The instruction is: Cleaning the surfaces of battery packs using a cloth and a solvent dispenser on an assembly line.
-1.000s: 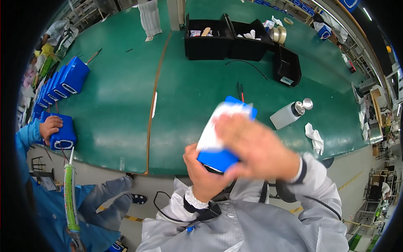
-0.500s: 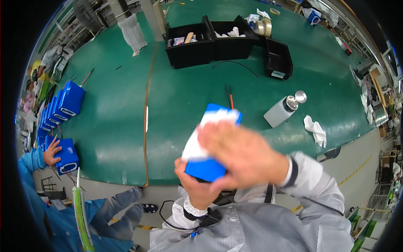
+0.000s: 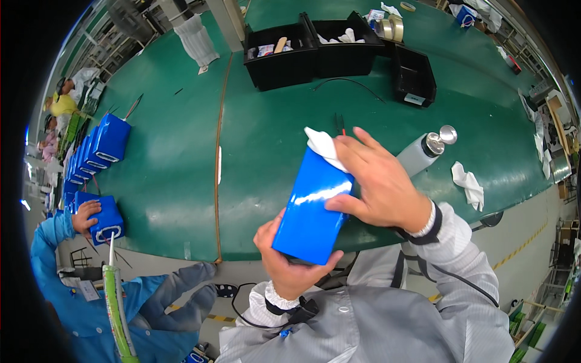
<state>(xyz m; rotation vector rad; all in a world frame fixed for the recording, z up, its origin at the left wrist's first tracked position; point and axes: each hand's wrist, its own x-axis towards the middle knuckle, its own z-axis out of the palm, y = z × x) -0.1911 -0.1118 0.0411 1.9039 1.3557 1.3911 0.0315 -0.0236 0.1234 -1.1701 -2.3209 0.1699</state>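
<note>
Clasping the lower end of a blue rectangular pack (image 3: 315,206) in the left hand (image 3: 289,266) above the near edge of a green table (image 3: 166,181), closing around it with fingers along its left side and thumb at its lower right corner. Leaving most of the pack's length beyond that grip, tilting toward the upper right and away from the body. Laying the right hand (image 3: 387,187) over the upper right side, setting the thumb apart from the fingers on the glossy blue face and resting the fingers against a white cloth (image 3: 324,145) at the upper end; not showing clearly whether pinching the cloth or only pressing on it. Showing black and red wires (image 3: 344,130) just past that end. Wearing grey sleeves (image 3: 457,245). Working near a white bottle (image 3: 414,157) with a metallic top, with a crumpled cloth (image 3: 469,184) farther right. Facing black bins (image 3: 281,68) and tape rolls (image 3: 396,28) toward the back of the tabletop. Sharing the table, at left, with a co-worker's hand (image 3: 88,216) on another blue pack (image 3: 109,218), near the pale nozzle of a green tube (image 3: 116,308).
</note>
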